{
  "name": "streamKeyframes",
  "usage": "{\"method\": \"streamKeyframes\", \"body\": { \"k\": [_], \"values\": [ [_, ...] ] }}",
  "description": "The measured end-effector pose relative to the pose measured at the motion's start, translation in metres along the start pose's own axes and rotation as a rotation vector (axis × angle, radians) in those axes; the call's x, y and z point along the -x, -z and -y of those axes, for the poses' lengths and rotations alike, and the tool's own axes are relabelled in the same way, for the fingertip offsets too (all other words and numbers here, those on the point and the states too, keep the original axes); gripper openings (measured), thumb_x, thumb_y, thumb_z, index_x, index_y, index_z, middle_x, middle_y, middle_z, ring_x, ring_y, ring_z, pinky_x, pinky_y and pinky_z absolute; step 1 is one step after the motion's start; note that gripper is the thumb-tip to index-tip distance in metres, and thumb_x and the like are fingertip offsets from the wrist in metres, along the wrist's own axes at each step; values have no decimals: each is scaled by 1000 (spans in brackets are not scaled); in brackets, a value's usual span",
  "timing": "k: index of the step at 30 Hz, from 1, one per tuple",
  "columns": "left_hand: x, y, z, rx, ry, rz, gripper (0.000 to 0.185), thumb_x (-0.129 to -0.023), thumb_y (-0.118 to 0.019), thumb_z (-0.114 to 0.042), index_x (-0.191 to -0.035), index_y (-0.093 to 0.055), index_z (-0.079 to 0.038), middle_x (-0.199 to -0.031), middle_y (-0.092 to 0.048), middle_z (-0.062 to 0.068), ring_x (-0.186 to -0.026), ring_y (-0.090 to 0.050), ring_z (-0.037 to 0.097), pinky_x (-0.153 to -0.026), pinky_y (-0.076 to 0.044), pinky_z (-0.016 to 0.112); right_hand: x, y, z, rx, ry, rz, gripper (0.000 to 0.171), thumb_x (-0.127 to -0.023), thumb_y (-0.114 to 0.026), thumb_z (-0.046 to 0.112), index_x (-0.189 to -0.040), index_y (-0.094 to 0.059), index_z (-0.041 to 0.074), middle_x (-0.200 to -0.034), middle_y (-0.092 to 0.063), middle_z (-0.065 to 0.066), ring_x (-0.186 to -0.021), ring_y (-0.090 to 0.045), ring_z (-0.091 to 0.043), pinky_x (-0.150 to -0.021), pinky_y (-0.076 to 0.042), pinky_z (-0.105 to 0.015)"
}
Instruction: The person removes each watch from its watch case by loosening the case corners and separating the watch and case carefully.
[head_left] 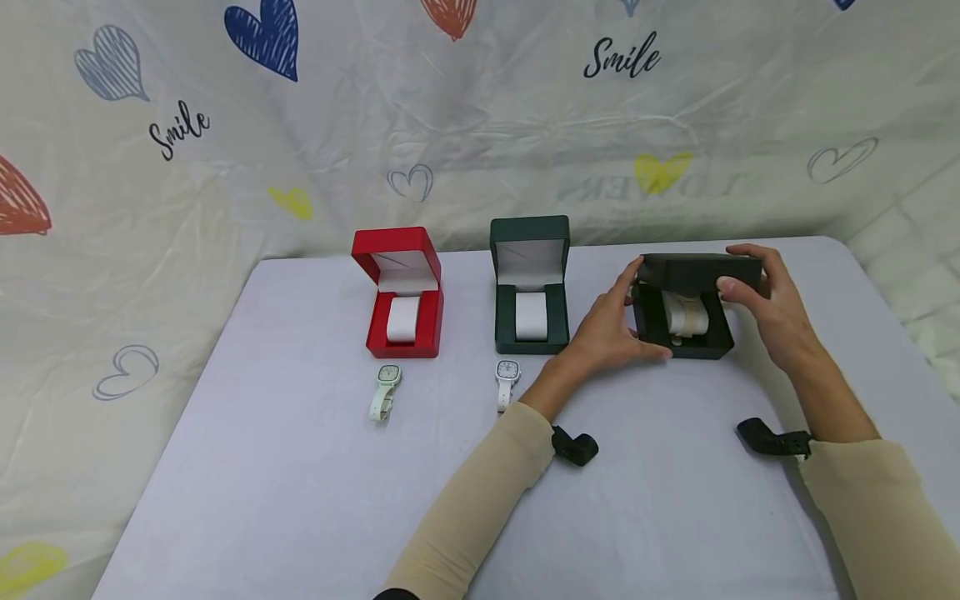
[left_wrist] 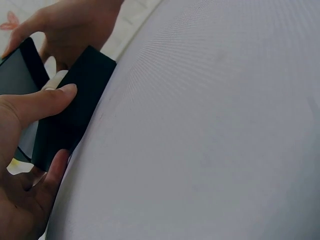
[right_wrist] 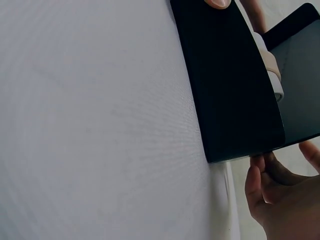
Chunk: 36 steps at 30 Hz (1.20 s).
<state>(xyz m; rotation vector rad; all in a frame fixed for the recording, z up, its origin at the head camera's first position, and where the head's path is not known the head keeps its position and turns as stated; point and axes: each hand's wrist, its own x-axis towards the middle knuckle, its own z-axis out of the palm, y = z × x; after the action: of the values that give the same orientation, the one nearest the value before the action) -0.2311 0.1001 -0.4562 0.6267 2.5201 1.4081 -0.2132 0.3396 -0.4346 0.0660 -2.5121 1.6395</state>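
Your left hand (head_left: 606, 332) curls round the side of the black box (head_left: 717, 325); right hand (head_left: 778, 312) pinches its lid (head_left: 678, 271), box between them. Likely light, stiff; best held by base walls (head_left: 708, 347).

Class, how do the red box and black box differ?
The red box holds a bare cushion; the black box, one ringed by a beige strap. The red box's lid stands open; the black box's lid tilts lower. The left hand and right hand hold the black box; neither touches the red box. Both cushions are white.
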Motion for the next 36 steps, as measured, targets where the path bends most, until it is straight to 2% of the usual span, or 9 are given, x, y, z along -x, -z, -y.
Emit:
{"method": "streamKeyframes", "body": {
  "k": [6, 15, 24, 30, 36],
  "values": [
    [-1, 1, 2, 6, -33, 7, 136, -70, -98, -31, -166, -2, -43, -171, -29, -9, -140, -56, 16, -82, -54, 13, -4, -2, -2, -9, 44, -12, 57, -103, -56, 24, -158, -39, 26, -122, -49, 18, -97, -59, 1, -84, -45, -5],
    [-2, 2, 2, 14, -36, 12, 136, -71, -98, -31, -166, -1, -44, -172, -24, -13, -142, -54, 16, -84, -53, 12, -8, -6, -2, -42, 81, -13, 49, -106, -52, 20, -154, -46, 23, -127, -51, 22, -106, -55, 1, -81, -50, -6],
    [-1, 2, 1, 17, -29, 19, 135, -72, -97, -30, -166, -1, -42, -172, -24, -13, -143, -53, 16, -84, -53, 12, -10, -6, -2, -54, 87, -6, 35, -108, -51, 22, -141, -52, 34, -123, -54, 23, -106, -56, 3, -79, -50, -6],
    [-1, 2, 1, 17, -36, 21, 135, -72, -97, -30, -167, -2, -41, -172, -26, -12, -143, -53, 16, -84, -52, 11, -12, -6, -1, -64, 86, -19, 23, -110, -49, 24, -128, -52, 36, -115, -56, 20, -104, -58, 2, -79, -52, -7],
    [0, 3, 2, 0, -45, 23, 135, -72, -97, -31, -167, -1, -38, -173, -25, -11, -143, -54, 15, -85, -51, 10, -15, -8, 2, -62, 68, -22, 20, -111, -47, 28, -129, -52, 36, -113, -57, 19, -102, -59, 3, -78, -52, -7]
  ]
}}
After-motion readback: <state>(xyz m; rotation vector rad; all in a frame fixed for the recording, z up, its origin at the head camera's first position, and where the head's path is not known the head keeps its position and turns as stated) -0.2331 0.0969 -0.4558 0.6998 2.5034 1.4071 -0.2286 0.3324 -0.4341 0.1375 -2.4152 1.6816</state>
